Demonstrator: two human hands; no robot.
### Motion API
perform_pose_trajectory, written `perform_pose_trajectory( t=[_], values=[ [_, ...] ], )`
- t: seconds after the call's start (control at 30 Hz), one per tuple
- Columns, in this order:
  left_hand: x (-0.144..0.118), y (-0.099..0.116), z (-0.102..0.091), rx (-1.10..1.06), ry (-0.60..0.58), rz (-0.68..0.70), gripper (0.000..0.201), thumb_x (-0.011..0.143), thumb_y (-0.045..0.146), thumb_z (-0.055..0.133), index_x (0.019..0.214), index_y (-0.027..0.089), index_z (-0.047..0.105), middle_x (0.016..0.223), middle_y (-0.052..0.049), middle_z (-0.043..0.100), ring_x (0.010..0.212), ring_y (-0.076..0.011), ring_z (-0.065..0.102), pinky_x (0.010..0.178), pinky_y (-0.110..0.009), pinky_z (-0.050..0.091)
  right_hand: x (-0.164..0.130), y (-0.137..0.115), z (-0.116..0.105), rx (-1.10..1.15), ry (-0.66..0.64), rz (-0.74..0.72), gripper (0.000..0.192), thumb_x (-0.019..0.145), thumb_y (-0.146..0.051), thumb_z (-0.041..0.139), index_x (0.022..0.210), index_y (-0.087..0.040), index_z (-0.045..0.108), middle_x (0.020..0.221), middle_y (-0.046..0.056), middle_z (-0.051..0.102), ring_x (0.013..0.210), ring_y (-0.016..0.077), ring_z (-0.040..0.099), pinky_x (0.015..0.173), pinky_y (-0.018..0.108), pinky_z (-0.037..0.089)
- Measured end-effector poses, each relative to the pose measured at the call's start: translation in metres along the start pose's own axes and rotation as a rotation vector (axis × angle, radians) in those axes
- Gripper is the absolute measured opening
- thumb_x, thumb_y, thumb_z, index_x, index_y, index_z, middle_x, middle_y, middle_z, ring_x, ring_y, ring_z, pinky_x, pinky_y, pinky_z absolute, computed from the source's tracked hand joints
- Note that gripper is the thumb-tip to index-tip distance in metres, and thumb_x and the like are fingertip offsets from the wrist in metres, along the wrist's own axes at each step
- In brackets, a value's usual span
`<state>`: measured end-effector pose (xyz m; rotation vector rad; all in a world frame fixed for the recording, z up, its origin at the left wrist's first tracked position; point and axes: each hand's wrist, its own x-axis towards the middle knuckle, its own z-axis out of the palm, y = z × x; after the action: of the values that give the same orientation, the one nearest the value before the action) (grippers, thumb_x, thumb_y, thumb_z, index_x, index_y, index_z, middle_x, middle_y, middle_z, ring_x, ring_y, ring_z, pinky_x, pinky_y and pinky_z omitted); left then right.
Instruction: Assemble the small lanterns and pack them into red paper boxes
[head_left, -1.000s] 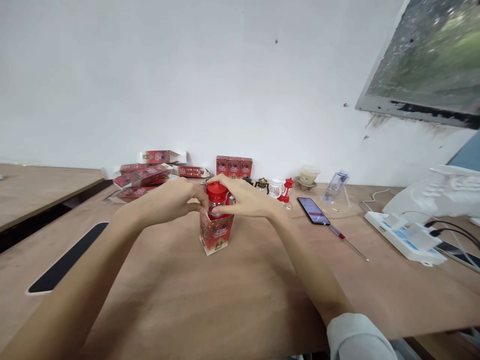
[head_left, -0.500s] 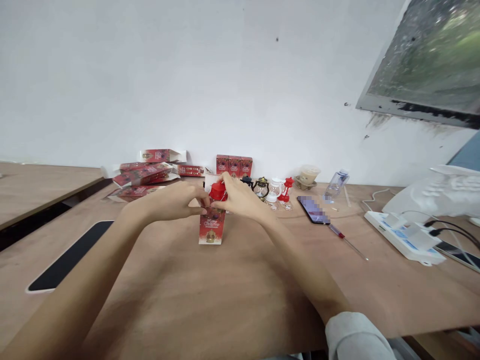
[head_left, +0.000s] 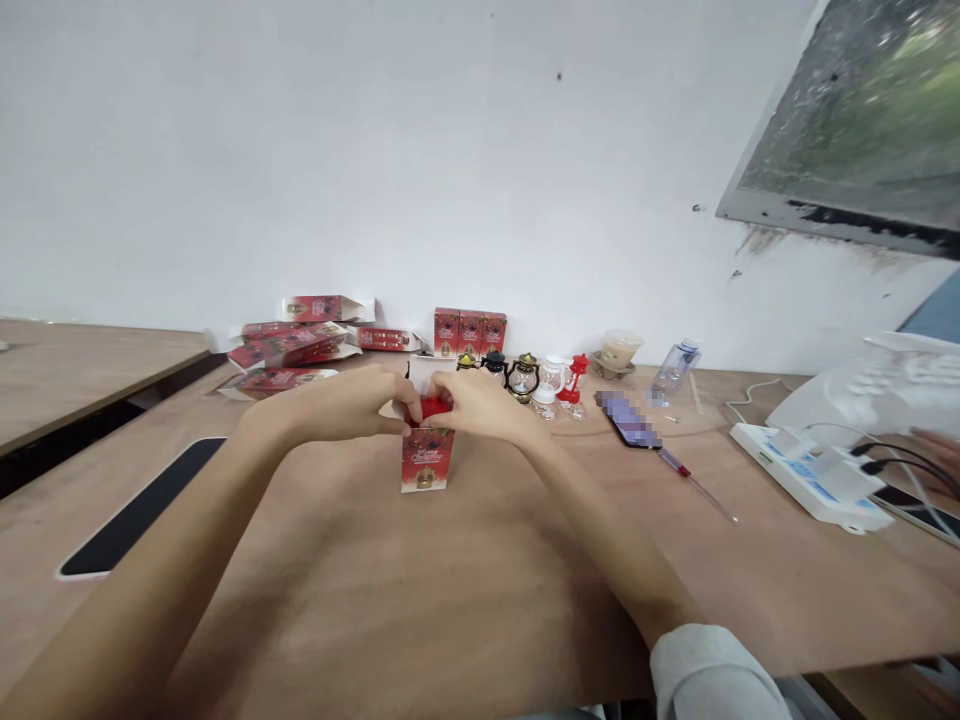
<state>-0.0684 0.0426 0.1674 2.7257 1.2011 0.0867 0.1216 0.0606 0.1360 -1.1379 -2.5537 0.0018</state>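
A small red printed box (head_left: pixel 426 462) stands upright on the table with its white top flap raised at the back. A red mini lantern (head_left: pixel 434 407) sits mostly inside its opening, only the red top showing. My right hand (head_left: pixel 480 408) is closed around the lantern's top from the right. From the left, my left hand (head_left: pixel 360 402) pinches the box's upper left edge; its fingertips are close to the lantern. Behind my right hand stands a row of mini lanterns, among them a black one (head_left: pixel 493 366), a bronze one (head_left: pixel 523 377), a white one (head_left: pixel 551 378) and a red one (head_left: pixel 577 379).
Several unfolded red boxes (head_left: pixel 289 347) lie piled at the back left; closed boxes (head_left: pixel 470 332) stand by the wall. A dark phone (head_left: pixel 142 510) lies left. Rightward are another phone (head_left: pixel 628 418), a screwdriver (head_left: pixel 697 484), a bottle (head_left: pixel 673 372), a cup (head_left: pixel 619 349) and a power strip (head_left: pixel 810 475).
The red lantern has gone down into the box, and my right hand has lowered with it. Another person's hand has come into view at the far right edge.
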Motion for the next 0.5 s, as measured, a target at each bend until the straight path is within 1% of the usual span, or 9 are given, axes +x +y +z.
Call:
perform_pose_trajectory(
  t=[0.1, 0.17, 0.23, 0.3, 0.4, 0.5],
  values=[
    [0.001, -0.002, -0.001, 0.033, 0.061, 0.078, 0.014, 0.082, 0.031, 0.057, 0.086, 0.026, 0.069, 0.099, 0.001, 0.067, 0.088, -0.0171, 0.06, 0.077, -0.025, 0.042, 0.0, 0.002, 0.0, 0.056, -0.05, -0.016, 0.014, 0.079, -0.032, 0.064, 0.084, -0.019, 0.066, 0.08, 0.001, 0.068, 0.076, 0.0153, 0.06, 0.067, 0.024, 0.031],
    [0.002, -0.004, -0.001, 0.06, 0.108, 0.108, 0.013, 0.08, 0.031, 0.059, 0.085, 0.025, 0.069, 0.101, 0.0, 0.066, 0.09, -0.0178, 0.059, 0.08, -0.026, 0.042, 0.0, 0.004, 0.0, 0.081, -0.057, -0.028, 0.008, 0.079, -0.027, 0.063, 0.081, -0.02, 0.067, 0.078, -0.001, 0.069, 0.075, 0.0154, 0.061, 0.069, 0.025, 0.033],
    [0.003, -0.006, -0.002, 0.073, 0.137, 0.12, 0.013, 0.079, 0.032, 0.06, 0.087, 0.026, 0.068, 0.104, 0.0, 0.065, 0.093, -0.0191, 0.059, 0.083, -0.027, 0.041, 0.0, 0.005, 0.0, 0.097, -0.04, -0.046, 0.008, 0.08, -0.024, 0.061, 0.08, -0.02, 0.068, 0.077, 0.0, 0.069, 0.074, 0.0158, 0.062, 0.07, 0.027, 0.034],
    [0.001, -0.007, -0.003, 0.058, 0.14, 0.118, 0.016, 0.08, 0.031, 0.058, 0.092, 0.026, 0.068, 0.106, -0.001, 0.065, 0.094, -0.0197, 0.059, 0.082, -0.028, 0.042, 0.001, 0.007, -0.002, 0.162, -0.012, -0.067, 0.013, 0.082, -0.017, 0.055, 0.08, -0.019, 0.068, 0.077, 0.001, 0.069, 0.073, 0.0152, 0.062, 0.07, 0.027, 0.037],
    [-0.003, -0.009, -0.006, 0.008, 0.126, 0.076, 0.023, 0.08, 0.028, 0.055, 0.101, 0.028, 0.065, 0.108, 0.0, 0.065, 0.091, -0.0189, 0.059, 0.076, -0.027, 0.043, 0.002, 0.014, -0.006, 0.366, 0.083, -0.069, 0.029, 0.077, 0.0, 0.041, 0.082, -0.016, 0.065, 0.084, 0.003, 0.069, 0.08, 0.0133, 0.062, 0.075, 0.025, 0.042],
    [-0.007, -0.012, -0.011, -0.002, 0.151, 0.044, 0.027, 0.079, 0.023, 0.051, 0.103, 0.027, 0.063, 0.11, 0.0, 0.065, 0.093, -0.0193, 0.059, 0.075, -0.027, 0.043, 0.002, 0.025, -0.012, 0.493, 0.245, -0.016, 0.036, 0.066, 0.005, 0.037, 0.085, -0.015, 0.06, 0.092, 0.003, 0.067, 0.086, 0.0139, 0.061, 0.076, 0.026, 0.045]
  ],
)
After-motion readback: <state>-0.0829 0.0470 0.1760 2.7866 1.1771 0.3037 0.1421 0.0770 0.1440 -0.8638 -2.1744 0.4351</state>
